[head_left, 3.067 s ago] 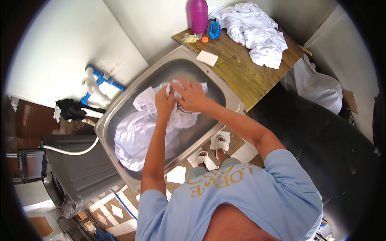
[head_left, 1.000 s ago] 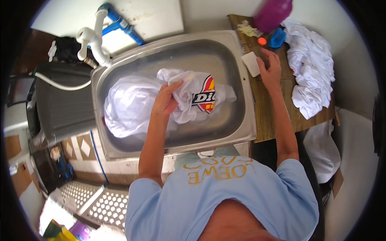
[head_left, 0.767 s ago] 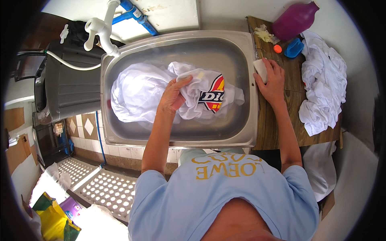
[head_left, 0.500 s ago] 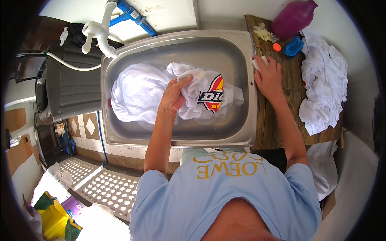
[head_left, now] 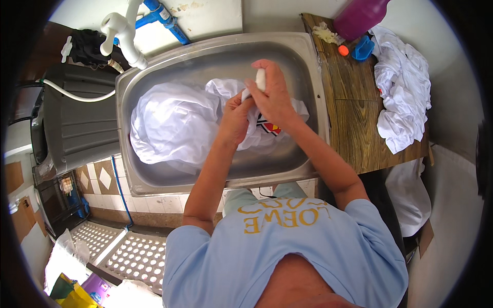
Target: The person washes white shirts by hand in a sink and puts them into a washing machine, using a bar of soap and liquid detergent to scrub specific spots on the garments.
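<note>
A white shirt with a red, yellow and black print lies bunched and wet in the metal sink. My left hand is closed on a pinched fold of it, near the sink's middle. Just beside and above that fold, my right hand grips a white bar of soap, its fingers wrapped round the bar. The two hands meet or nearly meet over the cloth. My right forearm and hand cover part of the print.
On the wooden counter at right are a purple bottle, a blue scoop, an orange cap and another white garment. A white faucet overhangs the sink's back left corner. A dark grey bin stands left.
My right hand has lifted the white bar of soap off the counter and brought it left over the sink to the cloth. My left hand keeps its hold on the shirt.
</note>
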`<action>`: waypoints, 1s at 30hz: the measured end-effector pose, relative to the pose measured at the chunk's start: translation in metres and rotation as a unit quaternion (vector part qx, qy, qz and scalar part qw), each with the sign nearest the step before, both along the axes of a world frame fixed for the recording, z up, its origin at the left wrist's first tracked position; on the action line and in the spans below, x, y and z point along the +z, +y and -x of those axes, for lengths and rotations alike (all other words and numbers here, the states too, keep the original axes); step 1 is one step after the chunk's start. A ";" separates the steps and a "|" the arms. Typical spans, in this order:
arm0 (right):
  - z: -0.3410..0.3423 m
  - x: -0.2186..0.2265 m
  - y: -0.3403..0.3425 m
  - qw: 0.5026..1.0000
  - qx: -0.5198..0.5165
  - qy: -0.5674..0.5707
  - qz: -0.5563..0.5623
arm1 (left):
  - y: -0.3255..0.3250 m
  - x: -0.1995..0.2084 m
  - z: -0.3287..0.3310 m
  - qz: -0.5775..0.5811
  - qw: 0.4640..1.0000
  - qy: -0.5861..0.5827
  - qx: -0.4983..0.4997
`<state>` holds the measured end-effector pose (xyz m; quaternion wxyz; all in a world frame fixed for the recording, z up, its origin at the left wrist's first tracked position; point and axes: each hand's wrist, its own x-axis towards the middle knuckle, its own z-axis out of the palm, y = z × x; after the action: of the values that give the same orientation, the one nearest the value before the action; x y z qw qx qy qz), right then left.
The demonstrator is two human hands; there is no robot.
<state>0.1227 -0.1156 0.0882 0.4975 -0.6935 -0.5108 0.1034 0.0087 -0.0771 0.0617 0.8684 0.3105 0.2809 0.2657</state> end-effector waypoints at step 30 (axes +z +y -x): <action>-0.023 -0.038 0.012 0.724 0.124 0.679 -0.007 | 0.097 -0.001 -0.004 -0.154 0.982 0.082 -0.070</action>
<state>0.1461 -0.1035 0.0502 0.6990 -0.3645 -0.1186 0.6037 0.0131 0.0203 0.0611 0.8008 0.4803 0.2840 0.2178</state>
